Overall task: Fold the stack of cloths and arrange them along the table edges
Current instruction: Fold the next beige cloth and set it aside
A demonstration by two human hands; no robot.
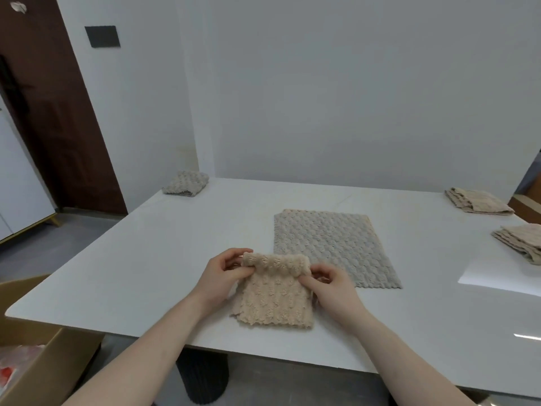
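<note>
A beige knitted cloth [275, 300] lies partly folded near the front edge of the white table [140, 259]. My left hand [224, 272] pinches its far left corner and my right hand [329, 284] pinches its far right corner, with that far edge rolled over toward me. Behind it a grey cloth [330, 244] lies spread flat. A folded grey cloth [186, 183] sits at the far left corner. Two folded beige cloths [475, 200] [521, 240] rest along the right edge.
An open cardboard box [44, 356] holding something red and white stands on the floor at the left. A dark door [49, 106] and a white cabinet [17, 183] are beyond it. The table's black pedestal [202, 376] shows under the front edge.
</note>
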